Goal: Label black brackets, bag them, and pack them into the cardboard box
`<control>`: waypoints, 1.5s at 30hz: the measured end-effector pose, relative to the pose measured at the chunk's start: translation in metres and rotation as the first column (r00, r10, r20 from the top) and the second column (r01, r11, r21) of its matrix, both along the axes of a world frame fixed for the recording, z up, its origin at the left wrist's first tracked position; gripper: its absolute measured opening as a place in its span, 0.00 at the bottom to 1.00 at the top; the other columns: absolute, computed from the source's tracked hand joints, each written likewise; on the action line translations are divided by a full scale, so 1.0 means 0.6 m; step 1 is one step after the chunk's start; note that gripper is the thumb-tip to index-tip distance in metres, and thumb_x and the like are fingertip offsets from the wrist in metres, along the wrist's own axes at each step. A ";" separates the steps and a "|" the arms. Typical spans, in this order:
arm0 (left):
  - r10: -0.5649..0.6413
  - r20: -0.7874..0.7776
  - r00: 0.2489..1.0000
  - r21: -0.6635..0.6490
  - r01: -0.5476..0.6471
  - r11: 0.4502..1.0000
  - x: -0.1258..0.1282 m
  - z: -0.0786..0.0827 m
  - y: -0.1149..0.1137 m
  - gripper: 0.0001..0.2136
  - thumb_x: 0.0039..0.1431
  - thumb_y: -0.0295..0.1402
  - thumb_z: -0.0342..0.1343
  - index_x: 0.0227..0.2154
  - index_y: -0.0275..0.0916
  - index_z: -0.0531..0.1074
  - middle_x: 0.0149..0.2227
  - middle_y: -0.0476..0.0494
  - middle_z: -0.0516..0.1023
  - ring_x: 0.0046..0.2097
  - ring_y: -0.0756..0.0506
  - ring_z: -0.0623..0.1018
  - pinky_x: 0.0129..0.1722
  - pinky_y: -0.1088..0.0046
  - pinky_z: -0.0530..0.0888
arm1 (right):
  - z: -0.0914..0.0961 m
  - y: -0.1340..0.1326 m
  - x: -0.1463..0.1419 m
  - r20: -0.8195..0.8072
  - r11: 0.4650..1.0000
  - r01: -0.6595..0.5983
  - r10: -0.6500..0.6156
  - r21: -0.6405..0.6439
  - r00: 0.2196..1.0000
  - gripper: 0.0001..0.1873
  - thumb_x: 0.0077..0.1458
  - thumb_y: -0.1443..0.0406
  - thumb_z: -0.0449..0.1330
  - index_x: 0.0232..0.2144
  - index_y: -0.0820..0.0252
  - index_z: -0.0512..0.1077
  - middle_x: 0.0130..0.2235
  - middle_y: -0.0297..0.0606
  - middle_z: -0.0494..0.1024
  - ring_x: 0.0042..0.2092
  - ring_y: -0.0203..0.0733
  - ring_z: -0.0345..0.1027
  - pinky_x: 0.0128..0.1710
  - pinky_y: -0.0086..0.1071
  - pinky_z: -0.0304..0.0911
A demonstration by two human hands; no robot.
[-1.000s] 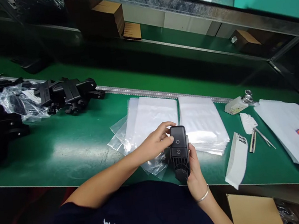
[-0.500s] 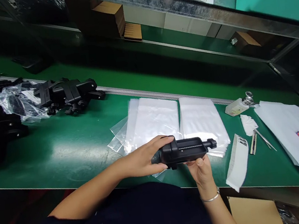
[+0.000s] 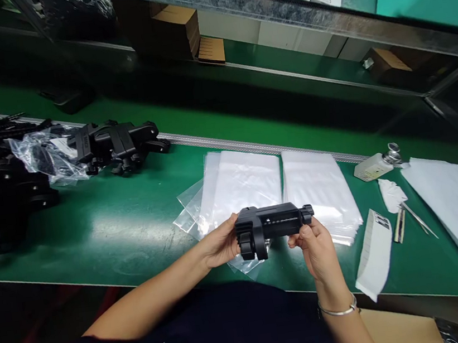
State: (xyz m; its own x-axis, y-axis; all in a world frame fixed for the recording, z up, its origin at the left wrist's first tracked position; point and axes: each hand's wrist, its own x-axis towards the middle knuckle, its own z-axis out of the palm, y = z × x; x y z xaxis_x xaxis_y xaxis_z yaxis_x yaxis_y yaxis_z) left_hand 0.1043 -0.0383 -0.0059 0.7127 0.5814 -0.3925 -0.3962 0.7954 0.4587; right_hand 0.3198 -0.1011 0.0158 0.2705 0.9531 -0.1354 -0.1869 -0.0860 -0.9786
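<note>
A black plastic clamp bracket (image 3: 277, 220) with a screw rod and knobs is held level above the near edge of the bench. My left hand (image 3: 220, 244) grips its left end, with fingers partly hidden behind the body. Thumb and fingers of my right hand (image 3: 318, 243) are closed on the right end, just under the small end knob. Behind the bracket lie two stacks of clear plastic bags, a left stack (image 3: 247, 183) and a right stack (image 3: 320, 190). Similar black brackets (image 3: 122, 143) rest on the bench to the left.
Crumpled clear plastic (image 3: 47, 156) lies among black parts at far left. On the right are a pump bottle (image 3: 374, 166), tweezers (image 3: 419, 219), a white paper strip (image 3: 374, 253) and white sheets (image 3: 447, 193). A metal shelf edge (image 3: 255, 22) runs overhead.
The bracket has been turned over, so its knobbed side now faces me instead of the open tray side. My left hand has shifted from its top to its left end. The view has shifted slightly.
</note>
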 end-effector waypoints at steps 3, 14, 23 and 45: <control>0.001 -0.007 1.000 -0.016 -0.001 1.000 -0.002 -0.004 0.011 0.24 0.47 0.51 0.66 0.41 0.40 0.78 0.39 0.42 0.80 0.35 0.45 0.78 0.35 0.72 0.74 | 0.006 -0.005 -0.007 0.074 0.999 0.033 -0.036 0.039 0.997 0.19 0.48 0.51 0.67 0.31 0.59 0.71 0.23 0.32 0.74 0.23 0.36 0.69 0.23 0.30 0.68; 0.002 -0.221 0.975 -0.011 -0.005 1.000 0.047 -0.006 0.039 0.19 0.59 0.46 0.55 0.47 0.38 0.74 0.27 0.45 0.78 0.27 0.45 0.77 0.28 0.71 0.73 | 0.050 -0.036 -0.065 0.749 0.925 -0.273 -0.019 0.264 0.662 0.23 0.49 0.58 0.68 0.48 0.54 0.73 0.32 0.39 0.80 0.31 0.47 0.75 0.30 0.37 0.71; 0.367 -0.677 0.638 0.618 0.220 0.755 0.027 -0.009 0.083 0.32 0.49 0.61 0.54 0.48 0.41 0.70 0.44 0.43 0.75 0.42 0.41 0.75 0.40 0.67 0.74 | 0.000 -0.100 0.276 0.712 0.852 0.522 -0.389 0.037 0.585 0.20 0.53 0.55 0.57 0.45 0.58 0.76 0.42 0.45 0.80 0.41 0.49 0.72 0.42 0.41 0.66; -0.109 -0.377 0.920 0.754 0.373 0.541 0.358 0.053 -0.040 0.13 0.54 0.35 0.58 0.43 0.38 0.71 0.36 0.44 0.80 0.38 0.46 0.79 0.41 0.70 0.72 | -0.015 -0.144 0.200 0.486 0.908 0.338 -0.419 0.248 0.767 0.12 0.57 0.61 0.60 0.44 0.54 0.73 0.33 0.36 0.80 0.34 0.41 0.74 0.35 0.34 0.69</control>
